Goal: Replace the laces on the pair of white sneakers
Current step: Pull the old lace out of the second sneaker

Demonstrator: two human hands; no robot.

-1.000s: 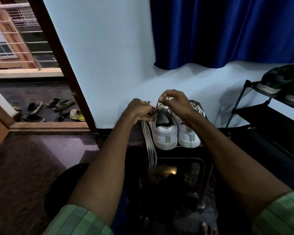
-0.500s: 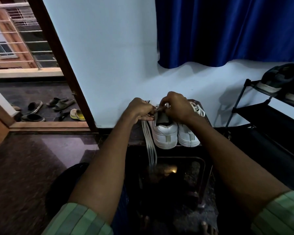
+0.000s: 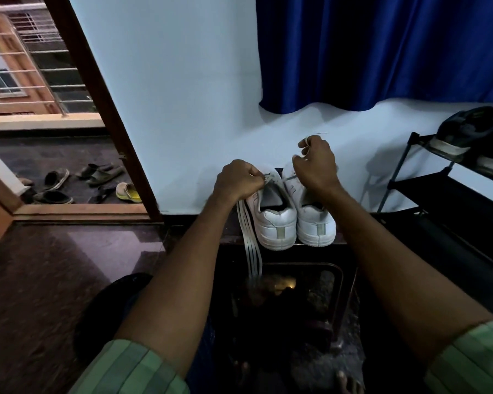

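Two white sneakers stand heel-first toward me on a dark stool (image 3: pixel 345 251): the left sneaker (image 3: pixel 273 223) and the right sneaker (image 3: pixel 315 228). My left hand (image 3: pixel 238 180) grips the collar and lace at the left sneaker's top eyelets. My right hand (image 3: pixel 316 163) is raised above the shoes and pinches a thin lace (image 3: pixel 289 177) that runs taut down to the left sneaker. Loose white laces (image 3: pixel 251 245) hang over the stool's front edge beside the left sneaker. The sneakers' toes are hidden behind my hands.
A white wall and a blue curtain (image 3: pixel 382 49) rise behind the stool. A black shoe rack (image 3: pixel 444 189) with dark shoes stands at the right. At the left an open doorway shows sandals (image 3: pixel 97 173) on the balcony floor. My bare toes (image 3: pixel 347 382) show below.
My right hand has lifted up and to the right from the left sneaker's eyelets, drawing the lace out taut. My left hand stays at the sneaker's collar.
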